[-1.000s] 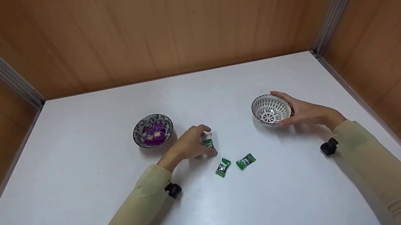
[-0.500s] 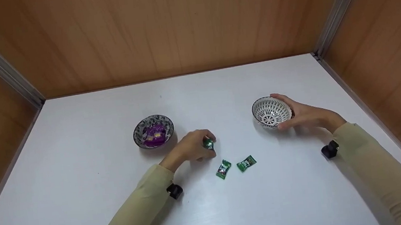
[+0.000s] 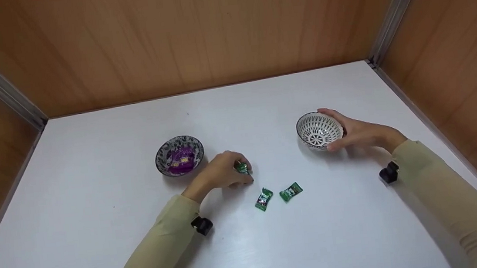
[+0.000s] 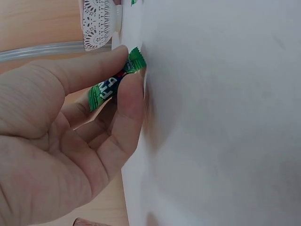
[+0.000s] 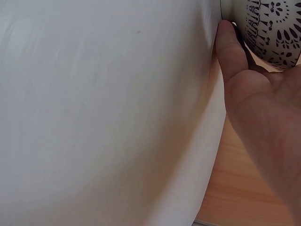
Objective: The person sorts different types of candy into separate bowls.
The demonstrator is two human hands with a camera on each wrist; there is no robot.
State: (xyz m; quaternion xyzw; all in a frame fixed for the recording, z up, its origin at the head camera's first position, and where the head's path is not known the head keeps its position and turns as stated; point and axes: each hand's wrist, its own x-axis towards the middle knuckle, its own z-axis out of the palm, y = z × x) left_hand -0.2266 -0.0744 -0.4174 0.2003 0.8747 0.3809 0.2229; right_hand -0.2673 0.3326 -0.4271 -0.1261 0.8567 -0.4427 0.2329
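Though glossy, white tabletop [image 3: 250, 251] under green packets [image 3: 264, 199], wood-grain panels [image 3: 220, 30] behind.

Your left hand [image 3: 223, 170] pinches; your right hand [image 3: 354, 133] grips wider. Both thumbs [image 4: 94, 69] sit on the grips' near side.

So the white bowl [image 3: 318, 131] in my right grip [image 3: 354, 133] looks like glazed ceramic, smooth with glossy highlights inside. Well left of that bowl, the darker bowl [image 3: 161, 157] reads as ceramic too, with purple wrappers [image 3: 181, 161] in shiny plastic. Also left of the white bowl, my left grip [image 3: 224, 170] has a green wrapper [image 4: 108, 88], glossy plastic, crimped ends. Bench [image 3: 97, 217] under the bowl is smooth, soft sheen. Panel [image 3: 211, 31] behind it: satiny wood grain. My sleeve [image 3: 450, 201] below it: matt cloth.
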